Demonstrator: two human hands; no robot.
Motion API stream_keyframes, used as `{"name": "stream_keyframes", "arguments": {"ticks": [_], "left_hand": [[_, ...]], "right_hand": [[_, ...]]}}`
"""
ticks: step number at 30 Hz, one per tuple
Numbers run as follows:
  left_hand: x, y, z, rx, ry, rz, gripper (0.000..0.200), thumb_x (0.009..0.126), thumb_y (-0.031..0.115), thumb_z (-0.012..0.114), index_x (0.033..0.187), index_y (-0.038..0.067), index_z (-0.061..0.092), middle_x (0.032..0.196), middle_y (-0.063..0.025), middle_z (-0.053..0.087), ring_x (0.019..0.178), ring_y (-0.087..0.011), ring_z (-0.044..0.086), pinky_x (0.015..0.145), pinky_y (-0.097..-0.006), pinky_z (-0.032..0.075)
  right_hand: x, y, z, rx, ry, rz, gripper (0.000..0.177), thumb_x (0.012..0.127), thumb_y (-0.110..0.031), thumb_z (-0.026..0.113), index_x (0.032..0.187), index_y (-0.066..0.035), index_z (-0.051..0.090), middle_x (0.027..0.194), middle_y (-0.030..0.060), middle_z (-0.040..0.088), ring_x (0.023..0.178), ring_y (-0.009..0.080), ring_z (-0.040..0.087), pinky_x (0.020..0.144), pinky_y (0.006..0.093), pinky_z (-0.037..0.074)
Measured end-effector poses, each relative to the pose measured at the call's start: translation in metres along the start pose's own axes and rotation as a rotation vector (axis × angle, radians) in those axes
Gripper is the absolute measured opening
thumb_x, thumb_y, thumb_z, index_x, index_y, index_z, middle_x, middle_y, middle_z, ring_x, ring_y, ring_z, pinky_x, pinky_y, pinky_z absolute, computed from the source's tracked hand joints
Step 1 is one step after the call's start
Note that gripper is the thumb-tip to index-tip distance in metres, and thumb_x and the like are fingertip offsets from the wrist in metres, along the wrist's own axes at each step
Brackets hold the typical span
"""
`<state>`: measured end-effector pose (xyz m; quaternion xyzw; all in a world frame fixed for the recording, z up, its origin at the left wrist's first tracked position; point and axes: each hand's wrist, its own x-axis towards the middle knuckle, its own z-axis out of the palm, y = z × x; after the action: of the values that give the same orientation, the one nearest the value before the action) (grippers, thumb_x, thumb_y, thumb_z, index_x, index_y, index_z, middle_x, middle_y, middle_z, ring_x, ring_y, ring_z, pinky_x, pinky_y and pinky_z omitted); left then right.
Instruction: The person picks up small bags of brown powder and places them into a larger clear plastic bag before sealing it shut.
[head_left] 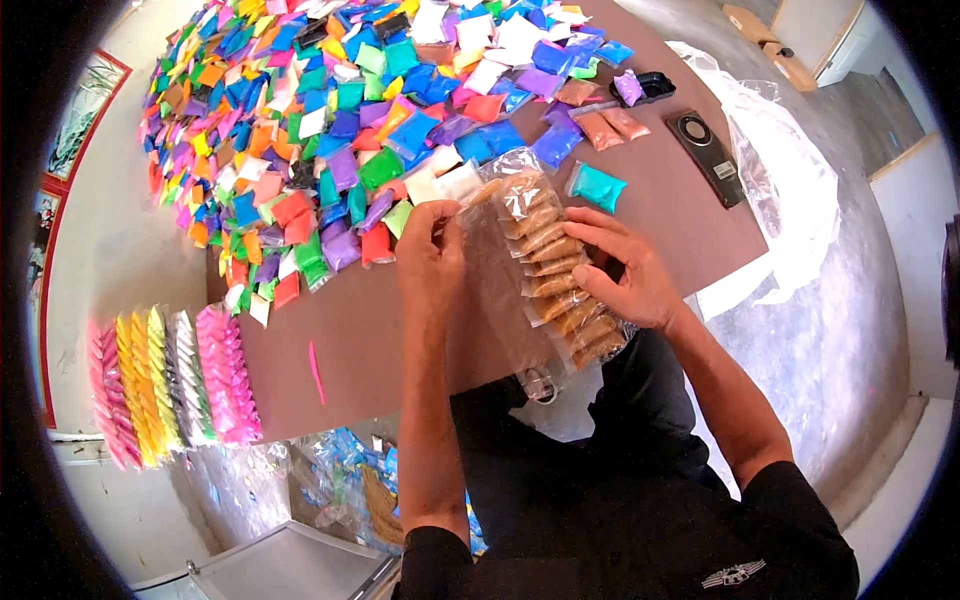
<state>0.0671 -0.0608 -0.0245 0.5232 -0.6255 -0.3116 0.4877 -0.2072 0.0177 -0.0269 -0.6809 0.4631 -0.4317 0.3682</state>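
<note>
A clear plastic sleeve [490,290] lies at the table's near edge, its lower end hanging over my lap. Down its right side runs a column of overlapping brown packets [550,268]. Its left side looks flat, apart from one tan packet [486,193] at the top. My left hand [433,245] is closed at the sleeve's upper left edge, thumb and finger pinched on the plastic beside that packet. Over the brown column rests my right hand [628,268], fingers stretched out and thumb apart, the tips touching the packets.
A big heap of colourful packets [300,130] covers the far left of the table [330,360]. Filled pink sleeves [228,375] and others line the left edge. A black device [705,155], black tray [655,88], teal packet [597,187] and pink strip [317,372] lie about.
</note>
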Motion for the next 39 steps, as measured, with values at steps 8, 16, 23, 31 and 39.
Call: {"name": "stream_keyframes", "arguments": {"ticks": [8,16,23,31,39], "left_hand": [[-0.010,-0.002,-0.016,0.216,0.059,0.127,0.014,0.102,-0.002,0.068,0.117,0.000,0.069,0.105,-0.0068,0.073,0.096,-0.0133,0.069,0.085,-0.0276,0.056],[-0.002,0.010,-0.004,0.290,0.009,0.203,0.018,0.100,-0.006,0.069,0.117,-0.001,0.068,0.113,-0.0064,0.072,0.101,-0.0135,0.069,0.089,-0.0280,0.056],[0.018,-0.015,0.023,0.033,-0.063,0.173,0.017,0.098,-0.005,0.069,0.114,0.001,0.067,0.113,-0.0155,0.074,0.099,-0.0301,0.074,0.087,-0.0362,0.059],[0.030,0.000,0.030,0.373,0.000,0.368,0.019,0.096,-0.003,0.069,0.112,0.004,0.076,0.108,-0.0186,0.073,0.099,-0.0377,0.072,0.087,-0.0437,0.057],[0.038,0.000,0.046,0.361,-0.025,0.247,0.020,0.099,0.002,0.066,0.116,0.002,0.077,0.100,-0.0214,0.073,0.091,-0.0391,0.073,0.082,-0.0446,0.056]], "right_hand": [[0.000,0.000,0.001,0.058,0.027,0.031,0.053,0.094,-0.022,0.078,0.142,-0.002,0.068,0.155,0.0194,0.061,0.144,0.0334,0.058,0.118,0.0435,0.047],[0.000,-0.001,0.000,0.047,0.021,0.029,0.054,0.094,-0.022,0.077,0.143,-0.003,0.067,0.155,0.0200,0.060,0.145,0.0339,0.057,0.120,0.0439,0.045],[0.000,0.000,-0.001,0.064,0.005,0.046,0.055,0.094,-0.022,0.077,0.144,-0.002,0.067,0.155,0.0208,0.060,0.146,0.0348,0.057,0.121,0.0440,0.045],[0.001,0.007,-0.001,-0.026,0.003,-0.015,0.057,0.092,-0.022,0.078,0.144,-0.002,0.067,0.156,0.0210,0.059,0.144,0.0360,0.058,0.119,0.0447,0.047],[0.001,0.001,-0.002,-0.027,-0.030,0.019,0.059,0.091,-0.017,0.078,0.147,-0.001,0.065,0.160,0.0194,0.055,0.149,0.0335,0.052,0.122,0.0444,0.041]]}}
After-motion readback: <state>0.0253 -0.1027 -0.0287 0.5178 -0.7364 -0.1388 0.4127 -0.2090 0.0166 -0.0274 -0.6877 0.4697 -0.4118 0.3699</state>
